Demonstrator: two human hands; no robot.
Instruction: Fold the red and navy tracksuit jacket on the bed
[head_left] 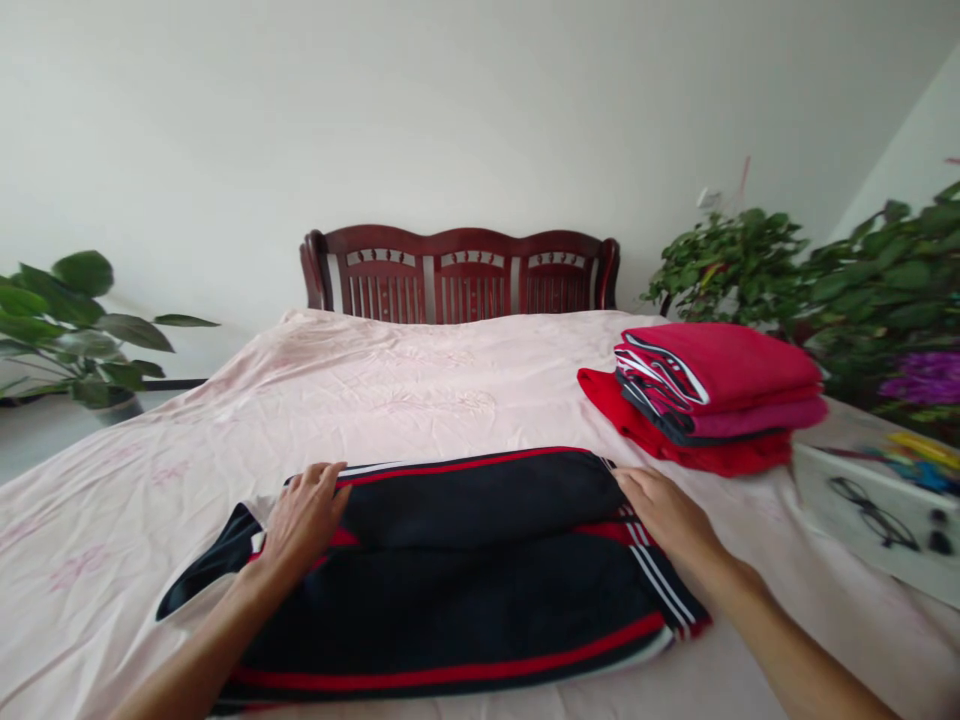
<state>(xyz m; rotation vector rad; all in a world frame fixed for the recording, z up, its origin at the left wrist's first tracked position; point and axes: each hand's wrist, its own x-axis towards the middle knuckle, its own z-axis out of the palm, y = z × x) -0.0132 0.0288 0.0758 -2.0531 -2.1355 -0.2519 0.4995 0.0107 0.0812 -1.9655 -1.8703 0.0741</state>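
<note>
A dark navy jacket with red and white stripes lies partly folded on the bed, its far side turned inward as a long panel. At the jacket's left end, my left hand is closed on the far edge of this panel. My right hand pinches the panel's far right corner, by the striped hem. Some fingertips of both hands are hidden by the cloth. A dark sleeve end sticks out to the left, beyond my left wrist.
A pale pink sheet covers the bed. Folded red, pink and dark clothes are stacked at the right. Eyeglasses lie on a white surface beside the bed. A wooden headboard and potted plants stand around it.
</note>
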